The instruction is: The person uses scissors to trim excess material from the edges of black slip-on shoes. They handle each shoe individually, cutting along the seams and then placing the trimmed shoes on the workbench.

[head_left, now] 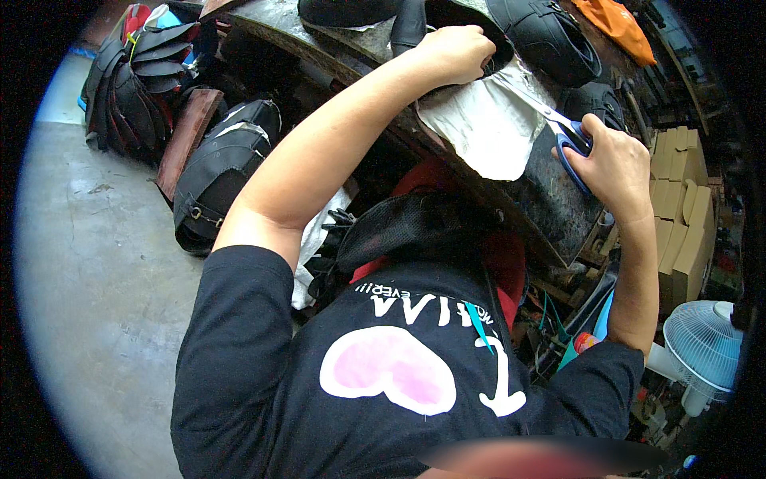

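Bare grey floor (104, 279) fills the left of the head view, and a dark worktop (562, 211) slants from the top left down to a near corner at the right, its surface scuffed and worn. Beyond its right end stand stacked cardboard boxes (678, 207), with a light-blue fan (702, 351) lower down. A white sheet (487, 128) lies at the worktop's near edge, short of that near corner. Above it, the person's left hand (459, 56) rests bent at a black piece (411, 28), its fingers curled downward; their tips are hidden, so whether they pinch anything cannot be told. Near the worktop's right end, the right hand (614, 172) is closed around the blue handles of a pair of scissors (556, 122), whose blades point up and left over the sheet toward the left hand. Farther from the near edge sits a rounded black item with a strap (538, 40), and beyond that an orange bag (618, 28). Off the worktop's left side, a black buckled item (223, 176) leans beside a reddish plank (187, 140), with a bundle of layered black pieces (140, 88) farther up.
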Demonstrator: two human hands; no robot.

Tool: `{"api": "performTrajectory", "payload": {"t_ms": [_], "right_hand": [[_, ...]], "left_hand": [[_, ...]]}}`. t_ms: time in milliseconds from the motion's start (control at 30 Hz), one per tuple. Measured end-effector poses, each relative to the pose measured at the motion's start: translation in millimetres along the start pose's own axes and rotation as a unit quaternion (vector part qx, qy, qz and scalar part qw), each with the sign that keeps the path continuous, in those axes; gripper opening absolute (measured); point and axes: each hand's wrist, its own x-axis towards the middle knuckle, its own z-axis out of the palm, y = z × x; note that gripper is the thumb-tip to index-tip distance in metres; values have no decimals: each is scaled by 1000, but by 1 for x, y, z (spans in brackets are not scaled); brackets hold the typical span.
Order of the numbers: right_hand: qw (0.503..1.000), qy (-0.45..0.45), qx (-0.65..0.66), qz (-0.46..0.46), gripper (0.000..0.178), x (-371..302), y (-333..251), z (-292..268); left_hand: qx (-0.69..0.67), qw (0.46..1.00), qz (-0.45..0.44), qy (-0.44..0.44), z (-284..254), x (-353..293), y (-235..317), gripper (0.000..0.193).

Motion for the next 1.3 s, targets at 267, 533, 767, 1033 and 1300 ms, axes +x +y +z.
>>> {"api": "performTrajectory", "payload": {"t_ms": [267, 533, 767, 1033, 1300], "right_hand": [[1000, 15, 16, 7, 36, -2, 3, 4], [1000, 21, -7, -7, 35, -4, 2, -4], [1000, 21, 6, -7, 36, -1, 3, 4], [999, 27, 25, 5, 36, 0, 4, 12], [999, 33, 11, -19, 36, 2, 6, 5]], "left_hand": [[-94, 995, 27, 37, -4, -7, -13, 26], [-47, 996, 58, 52, -7, -3, -8, 14], [15, 997, 62, 50, -7, -8, 2, 12], [72, 995, 64, 29, 14, 10, -12, 16], [-60, 996, 63, 22, 3, -3, -19, 9]]}}
